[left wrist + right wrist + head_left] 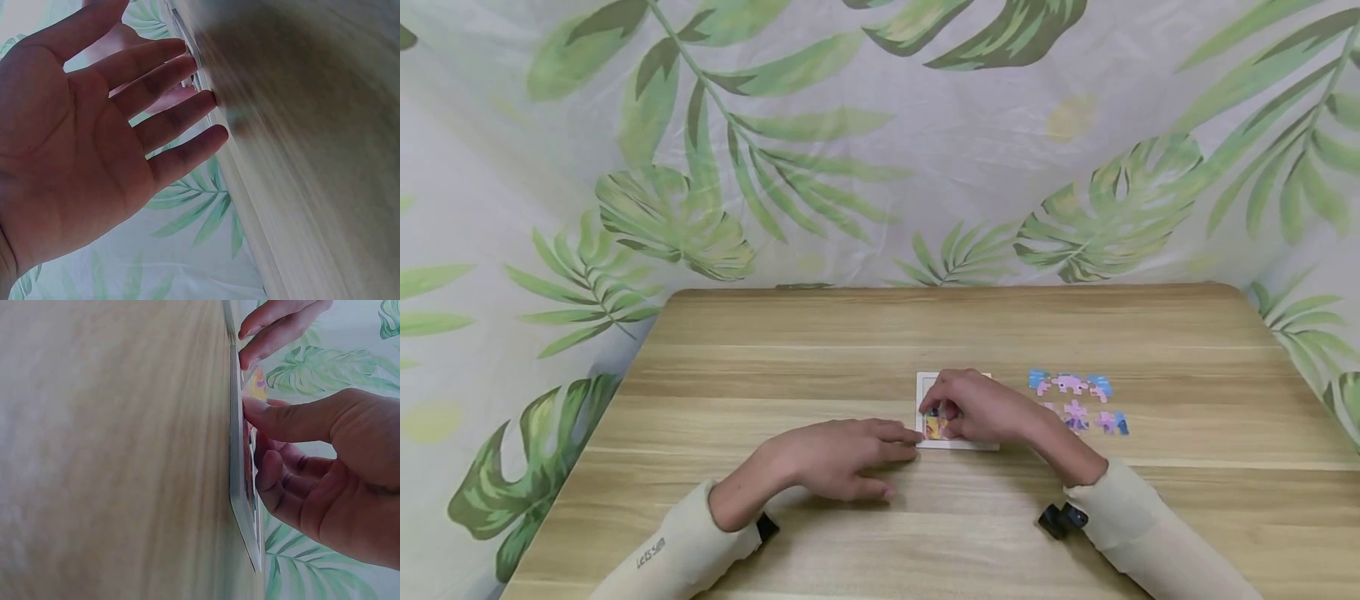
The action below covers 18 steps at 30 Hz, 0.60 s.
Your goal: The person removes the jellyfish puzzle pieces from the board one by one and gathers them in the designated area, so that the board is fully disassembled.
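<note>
A small white puzzle frame [958, 445] lies on the table under my right hand [981, 407]. My right thumb and fingers pinch a yellow and orange puzzle piece [257, 384], tilted up from the frame in the right wrist view. The index fingertip is partly hidden there. More coloured pieces [248, 459] lie inside the frame below the fingers, mostly covered by the hand. My left hand [850, 457] lies palm down with straight, spread fingers, its fingertips at the frame's left edge. The left wrist view shows its palm [81, 137] holding nothing.
Several loose pink and blue puzzle pieces [1070, 384] lie in two rows to the right of the frame, beside my right forearm. The wooden table [760, 350] ends at a leaf-patterned cloth [820, 167] behind it.
</note>
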Each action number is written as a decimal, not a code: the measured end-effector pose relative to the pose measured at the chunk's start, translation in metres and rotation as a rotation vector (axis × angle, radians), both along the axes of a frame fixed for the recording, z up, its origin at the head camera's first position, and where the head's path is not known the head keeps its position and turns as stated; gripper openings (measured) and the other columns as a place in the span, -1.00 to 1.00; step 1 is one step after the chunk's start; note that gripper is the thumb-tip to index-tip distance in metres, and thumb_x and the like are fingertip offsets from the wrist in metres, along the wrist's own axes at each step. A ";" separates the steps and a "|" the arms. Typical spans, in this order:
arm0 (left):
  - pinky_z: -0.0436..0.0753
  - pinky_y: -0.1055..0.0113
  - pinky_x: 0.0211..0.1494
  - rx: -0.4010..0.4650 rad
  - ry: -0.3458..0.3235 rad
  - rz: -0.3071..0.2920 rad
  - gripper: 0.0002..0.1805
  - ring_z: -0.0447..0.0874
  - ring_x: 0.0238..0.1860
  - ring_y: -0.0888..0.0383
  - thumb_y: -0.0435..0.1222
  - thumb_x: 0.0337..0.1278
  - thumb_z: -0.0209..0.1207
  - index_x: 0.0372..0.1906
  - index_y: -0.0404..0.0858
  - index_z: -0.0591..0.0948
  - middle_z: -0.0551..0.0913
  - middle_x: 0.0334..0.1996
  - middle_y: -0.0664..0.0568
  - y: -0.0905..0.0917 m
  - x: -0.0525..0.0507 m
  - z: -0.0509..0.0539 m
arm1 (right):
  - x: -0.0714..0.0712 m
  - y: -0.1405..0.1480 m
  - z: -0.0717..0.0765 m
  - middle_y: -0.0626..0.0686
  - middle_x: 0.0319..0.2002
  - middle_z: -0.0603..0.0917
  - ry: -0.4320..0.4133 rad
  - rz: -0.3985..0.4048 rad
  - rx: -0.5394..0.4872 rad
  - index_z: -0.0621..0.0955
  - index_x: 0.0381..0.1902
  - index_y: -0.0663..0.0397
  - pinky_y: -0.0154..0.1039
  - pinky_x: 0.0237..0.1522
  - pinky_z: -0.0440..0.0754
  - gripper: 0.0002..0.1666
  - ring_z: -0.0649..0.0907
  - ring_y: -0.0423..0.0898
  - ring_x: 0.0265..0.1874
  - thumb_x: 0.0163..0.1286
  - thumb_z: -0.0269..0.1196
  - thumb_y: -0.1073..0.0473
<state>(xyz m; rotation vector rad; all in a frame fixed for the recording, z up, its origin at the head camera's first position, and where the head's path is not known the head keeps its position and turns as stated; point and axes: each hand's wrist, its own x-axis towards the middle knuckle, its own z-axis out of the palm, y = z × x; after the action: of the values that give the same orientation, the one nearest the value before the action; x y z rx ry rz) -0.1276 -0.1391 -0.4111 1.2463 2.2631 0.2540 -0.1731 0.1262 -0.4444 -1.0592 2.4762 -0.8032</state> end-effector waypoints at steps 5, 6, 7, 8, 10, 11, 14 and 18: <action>0.37 0.11 0.68 -0.006 -0.007 0.020 -0.34 0.26 0.68 0.11 0.01 0.57 0.21 0.60 -0.15 0.45 0.28 0.69 0.09 -0.001 0.000 0.001 | -0.002 0.002 -0.001 -0.04 -0.27 0.70 0.002 0.005 -0.012 0.84 -0.01 0.02 -0.36 -0.16 0.57 -0.65 0.60 -0.24 -0.30 0.29 0.45 0.43; 0.37 0.10 0.68 -0.008 -0.010 0.028 -0.33 0.26 0.68 0.11 0.01 0.57 0.22 0.61 -0.16 0.44 0.27 0.70 0.09 -0.001 0.001 0.001 | -0.003 0.002 -0.002 -0.06 -0.28 0.71 -0.001 0.007 -0.020 0.84 -0.01 0.01 -0.36 -0.16 0.58 -0.66 0.60 -0.25 -0.30 0.31 0.43 0.42; 0.37 0.10 0.68 -0.012 -0.011 0.034 -0.32 0.25 0.68 0.10 0.01 0.57 0.22 0.61 -0.16 0.43 0.26 0.70 0.08 -0.001 0.002 0.000 | -0.003 0.003 -0.002 -0.07 -0.28 0.72 -0.007 0.009 -0.029 0.84 -0.02 0.00 -0.37 -0.16 0.59 -0.68 0.60 -0.27 -0.30 0.33 0.42 0.41; 0.37 0.09 0.68 -0.015 -0.011 0.039 -0.31 0.24 0.68 0.09 0.02 0.57 0.22 0.62 -0.16 0.42 0.25 0.70 0.08 -0.001 0.002 0.000 | -0.003 0.003 -0.002 -0.08 -0.28 0.72 -0.016 0.011 -0.038 0.84 -0.03 -0.01 -0.37 -0.16 0.59 -0.69 0.60 -0.29 -0.30 0.35 0.40 0.40; 0.36 0.07 0.68 -0.020 0.000 0.030 -0.30 0.23 0.69 0.07 0.02 0.57 0.22 0.63 -0.16 0.41 0.25 0.70 0.07 0.000 0.003 -0.001 | -0.003 0.003 -0.002 -0.11 -0.27 0.72 -0.032 0.014 -0.052 0.84 -0.04 -0.02 -0.37 -0.16 0.59 -0.74 0.59 -0.32 -0.30 0.40 0.39 0.36; 0.36 0.06 0.68 -0.023 0.007 0.022 -0.30 0.22 0.69 0.07 0.02 0.57 0.22 0.63 -0.15 0.41 0.25 0.70 0.07 0.000 0.004 -0.001 | -0.002 0.003 -0.002 -0.11 -0.27 0.71 -0.039 0.014 -0.058 0.84 -0.05 -0.03 -0.38 -0.17 0.59 -0.76 0.59 -0.33 -0.30 0.42 0.38 0.34; 0.38 0.04 0.67 -0.025 0.036 -0.009 -0.31 0.22 0.68 0.04 0.02 0.57 0.22 0.62 -0.16 0.42 0.26 0.68 0.05 0.001 0.005 -0.002 | -0.002 0.003 -0.003 -0.13 -0.28 0.69 -0.050 0.016 -0.069 0.84 -0.07 -0.03 -0.38 -0.18 0.59 -0.79 0.58 -0.34 -0.30 0.44 0.38 0.32; 0.38 0.02 0.66 -0.020 0.042 -0.025 -0.29 0.22 0.67 0.02 0.02 0.57 0.21 0.63 -0.17 0.40 0.26 0.67 0.03 0.002 0.005 -0.003 | -0.002 0.003 -0.005 -0.12 -0.28 0.69 -0.061 0.013 -0.068 0.83 -0.08 -0.02 -0.39 -0.18 0.61 -0.80 0.59 -0.34 -0.29 0.44 0.38 0.32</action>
<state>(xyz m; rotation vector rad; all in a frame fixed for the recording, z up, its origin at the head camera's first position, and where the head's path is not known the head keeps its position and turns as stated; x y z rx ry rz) -0.1227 -0.1376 -0.4137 1.2805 2.2783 0.1967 -0.1749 0.1290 -0.4490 -1.0562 2.4049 -0.9083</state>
